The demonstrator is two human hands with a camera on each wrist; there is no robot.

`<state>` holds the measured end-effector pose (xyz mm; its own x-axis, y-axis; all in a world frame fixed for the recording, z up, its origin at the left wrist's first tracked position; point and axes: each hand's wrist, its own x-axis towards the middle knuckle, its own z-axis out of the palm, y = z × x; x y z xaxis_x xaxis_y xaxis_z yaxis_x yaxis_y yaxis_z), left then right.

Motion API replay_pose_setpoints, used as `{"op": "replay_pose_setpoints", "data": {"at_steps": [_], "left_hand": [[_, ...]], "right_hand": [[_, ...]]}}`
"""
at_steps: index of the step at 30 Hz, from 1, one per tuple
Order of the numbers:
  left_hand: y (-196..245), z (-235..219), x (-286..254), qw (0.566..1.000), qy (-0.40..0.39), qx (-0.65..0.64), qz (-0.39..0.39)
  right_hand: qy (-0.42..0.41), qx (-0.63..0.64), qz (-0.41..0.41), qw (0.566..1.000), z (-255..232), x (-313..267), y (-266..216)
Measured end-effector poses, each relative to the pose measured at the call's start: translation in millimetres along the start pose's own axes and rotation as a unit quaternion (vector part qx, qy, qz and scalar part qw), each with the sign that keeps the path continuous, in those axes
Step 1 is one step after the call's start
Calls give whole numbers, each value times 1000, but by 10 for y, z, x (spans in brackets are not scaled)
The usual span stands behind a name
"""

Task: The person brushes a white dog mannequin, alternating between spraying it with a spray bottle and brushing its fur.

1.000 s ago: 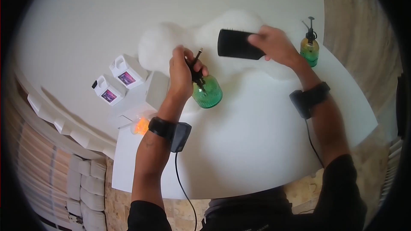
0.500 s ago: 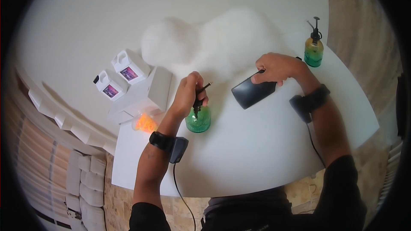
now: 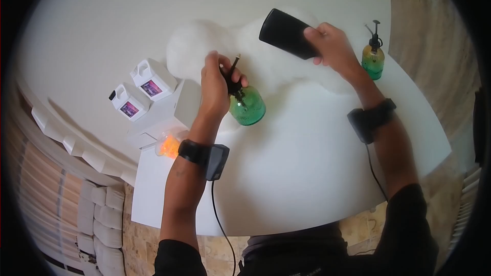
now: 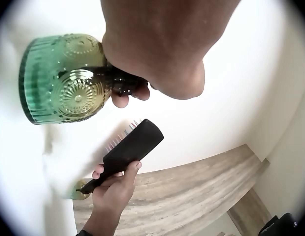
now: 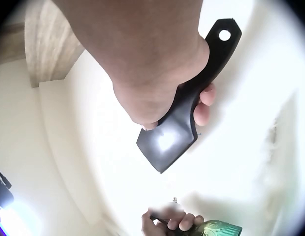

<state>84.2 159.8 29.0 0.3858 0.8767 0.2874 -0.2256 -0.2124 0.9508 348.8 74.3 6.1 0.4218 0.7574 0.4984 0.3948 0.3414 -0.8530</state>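
Observation:
My left hand [image 3: 215,89] grips the black pump top of a ribbed green glass spray bottle [image 3: 249,107], its thin nozzle pointing up and away. In the left wrist view the bottle's glass [image 4: 41,78] shows embossed round patterns, yellowish near the neck. The handle of a black paddle hairbrush [image 3: 286,33] is in my right hand [image 3: 335,53], thumb along its back. Pale bristles [image 4: 124,136] show on its far side in the left wrist view. Behind both hands a large fluffy white mass [image 3: 192,46] lies on the table, and the brush overlaps its right part in the head view.
A second spray bottle [image 3: 373,62], yellow and green, stands near the table's right edge. At left, two white jugs [image 3: 153,82] with purple labels are beside a white box [image 3: 186,105]. A glowing orange object [image 3: 169,145] sits by my left forearm on the white table [image 3: 302,174].
The brush swept down towards the table's front half a second ago and is now raised back over the fluffy mass. My left hand and its bottle dipped nearer me, then moved back up.

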Motion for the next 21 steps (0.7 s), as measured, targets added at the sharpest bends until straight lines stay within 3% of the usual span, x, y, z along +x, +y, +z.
{"op": "replay_pose_setpoints", "data": {"at_steps": [12,18,20,21], "left_hand": [[-276,-25,-50,999,-23,5,-40],[-547,-272,-233,993,-95,40,-58],[-591,-335,-291,993,-93,43,-66],[-606,-367,-314,993,-82,31,-73]], "right_hand": [[-113,-65,3,991,42,-53,60],[-201,-66,-6,977,100,-119,131],[-255,-145,20,956,112,-143,110],[-255,-197,-23,946,114,-142,172]]}}
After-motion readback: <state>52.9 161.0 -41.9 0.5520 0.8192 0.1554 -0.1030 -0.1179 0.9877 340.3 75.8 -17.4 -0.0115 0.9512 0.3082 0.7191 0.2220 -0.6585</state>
